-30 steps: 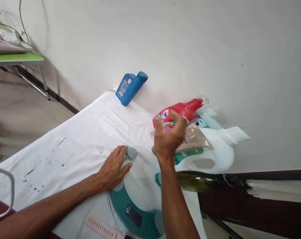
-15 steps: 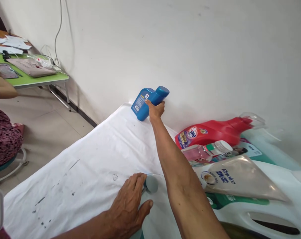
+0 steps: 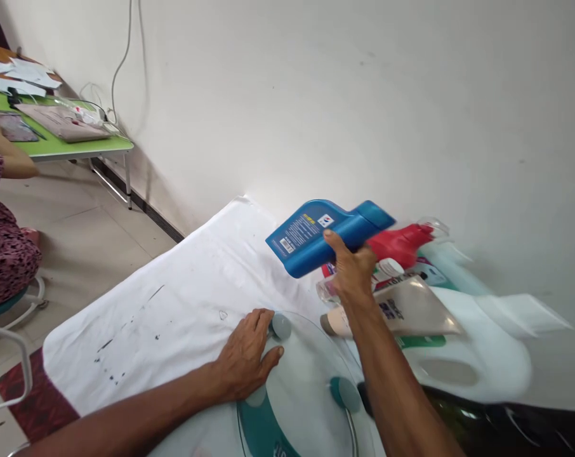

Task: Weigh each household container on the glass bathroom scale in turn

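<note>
My right hand (image 3: pixel 355 270) is closed round a blue plastic bottle (image 3: pixel 306 231) with printed back label and barcode. The bottle is tilted in the air above the white cloth (image 3: pixel 183 298), its cap end to the right. My left hand (image 3: pixel 244 358) lies flat with the thumb apart, at the left edge of a round glass scale (image 3: pixel 306 368). Its fingertips touch or nearly touch one of the scale's grey round discs (image 3: pixel 281 326). Just behind my right hand is a red detergent bottle (image 3: pixel 402 246), partly hidden by the blue bottle.
To the right lie a silvery squeeze tube (image 3: pixel 414 308), a small bottle with a white cap (image 3: pixel 389 268), a big white jug (image 3: pixel 501 358) and a dark bottle (image 3: pixel 478 419). A wall stands behind. Leftward, a person (image 3: pixel 6 235) sits at a green table (image 3: pixel 54 147).
My right hand has brought the blue bottle rightward and nearer, from the cloth's far corner to beside the other bottles. The view has shifted, showing more of the glass scale. My left hand stays by it.
</note>
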Demonstrator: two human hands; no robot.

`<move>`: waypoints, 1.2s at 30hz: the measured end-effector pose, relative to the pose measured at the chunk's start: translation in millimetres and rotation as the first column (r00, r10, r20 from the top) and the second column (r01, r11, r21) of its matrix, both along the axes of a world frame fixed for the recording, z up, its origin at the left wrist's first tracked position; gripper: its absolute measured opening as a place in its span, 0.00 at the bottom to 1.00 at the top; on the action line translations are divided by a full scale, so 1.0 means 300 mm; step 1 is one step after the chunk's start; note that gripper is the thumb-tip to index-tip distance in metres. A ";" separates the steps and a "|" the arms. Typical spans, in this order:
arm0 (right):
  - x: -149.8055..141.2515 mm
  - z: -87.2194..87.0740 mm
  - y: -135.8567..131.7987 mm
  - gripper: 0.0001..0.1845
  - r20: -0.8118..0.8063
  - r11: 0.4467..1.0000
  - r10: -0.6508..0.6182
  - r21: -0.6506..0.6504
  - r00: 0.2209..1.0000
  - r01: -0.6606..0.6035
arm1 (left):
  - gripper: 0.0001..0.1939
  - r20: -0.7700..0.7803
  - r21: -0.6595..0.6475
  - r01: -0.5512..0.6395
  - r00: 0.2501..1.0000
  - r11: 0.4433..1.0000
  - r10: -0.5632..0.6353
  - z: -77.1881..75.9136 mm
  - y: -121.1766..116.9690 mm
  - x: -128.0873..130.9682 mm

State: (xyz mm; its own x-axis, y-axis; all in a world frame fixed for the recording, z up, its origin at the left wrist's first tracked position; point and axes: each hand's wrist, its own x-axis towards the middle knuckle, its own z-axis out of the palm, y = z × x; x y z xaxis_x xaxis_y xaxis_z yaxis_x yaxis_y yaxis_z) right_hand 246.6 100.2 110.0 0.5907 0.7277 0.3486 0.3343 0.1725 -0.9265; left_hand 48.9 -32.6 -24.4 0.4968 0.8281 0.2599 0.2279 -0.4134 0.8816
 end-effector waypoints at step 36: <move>0.002 -0.194 -0.983 0.38 -0.013 0.998 0.067 0.003 0.998 -0.067 | 0.26 -0.194 0.106 0.063 0.980 0.992 -0.041 0.039 0.046 -0.025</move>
State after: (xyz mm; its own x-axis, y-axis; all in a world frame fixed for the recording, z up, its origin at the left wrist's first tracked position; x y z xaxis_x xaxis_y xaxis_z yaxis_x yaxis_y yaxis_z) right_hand 247.1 -194.6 51.8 0.5450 0.7650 0.3432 0.3101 0.1964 -0.9302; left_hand 41.3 -18.7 -12.7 0.5876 0.7712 0.2448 0.3634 -0.5218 0.7718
